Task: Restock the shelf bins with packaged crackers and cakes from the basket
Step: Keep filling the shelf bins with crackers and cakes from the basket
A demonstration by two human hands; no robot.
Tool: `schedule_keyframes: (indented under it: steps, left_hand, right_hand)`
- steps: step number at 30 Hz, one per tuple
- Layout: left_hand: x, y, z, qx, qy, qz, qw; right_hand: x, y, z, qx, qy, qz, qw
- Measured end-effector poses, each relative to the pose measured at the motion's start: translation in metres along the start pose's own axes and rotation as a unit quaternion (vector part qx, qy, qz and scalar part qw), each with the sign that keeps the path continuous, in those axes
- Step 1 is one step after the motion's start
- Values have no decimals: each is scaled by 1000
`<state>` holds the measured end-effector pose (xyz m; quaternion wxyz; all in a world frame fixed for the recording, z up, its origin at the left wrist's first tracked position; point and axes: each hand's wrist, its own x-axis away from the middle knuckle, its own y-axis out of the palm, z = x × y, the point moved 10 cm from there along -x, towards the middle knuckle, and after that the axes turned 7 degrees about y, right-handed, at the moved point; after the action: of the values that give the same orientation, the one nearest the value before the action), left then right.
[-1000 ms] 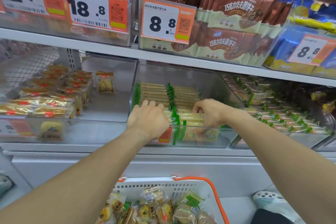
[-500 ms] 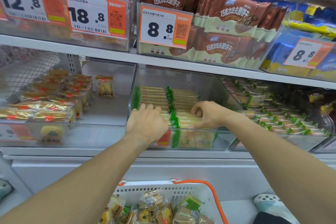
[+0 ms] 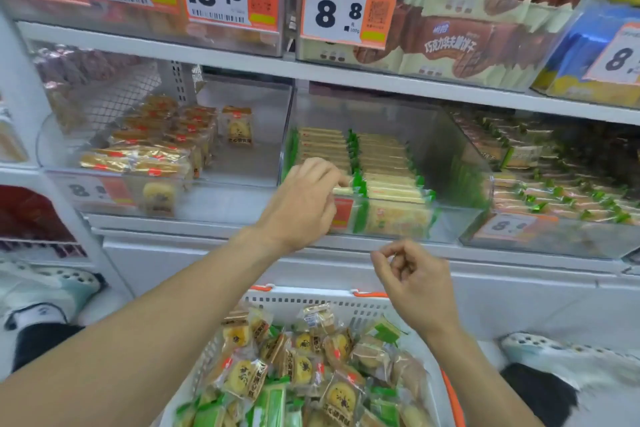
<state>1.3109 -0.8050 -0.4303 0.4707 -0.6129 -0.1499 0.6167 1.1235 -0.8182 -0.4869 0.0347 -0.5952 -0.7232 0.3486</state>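
Gripping glossy flat crackers — left hand.

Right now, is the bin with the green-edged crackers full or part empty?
Part empty. The crackers fill two rows on the left of the bin; its right side shows bare clear floor.

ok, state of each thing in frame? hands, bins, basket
left hand: fingers on front green-edged cracker packs, grip unclear
right hand: loosely curled, empty, above basket
clear middle shelf bin: two rows, right side bare
clear left shelf bin: partly filled with yellow cake packs
white slotted basket: full of mixed packs
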Motion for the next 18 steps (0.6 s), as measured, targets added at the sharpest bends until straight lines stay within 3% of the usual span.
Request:
schedule_keyframes:
  steps: [2, 5, 10, 12, 14, 18]
  left_hand:
    - [42, 1, 11, 5, -3, 15, 1000]
    - [126, 16, 8, 27, -84, 35, 995]
    - [289, 86, -9, 51, -304, -127, 943]
    - [342, 102, -6, 20, -352, -181, 918]
    - [374, 111, 1, 8, -371, -199, 907]
    - [393, 115, 10, 23, -397, -184, 899]
  right_hand:
    - [36, 29, 26, -18, 52, -39, 998]
    - [89, 75, 56, -39, 136, -119, 983]
    - [160, 147, 83, -19, 189, -256, 948]
    - [185, 171, 96, 11, 213, -309, 927]
    - [205, 189, 104, 71, 212, -348, 910]
    - [234, 213, 113, 112, 264, -339, 896]
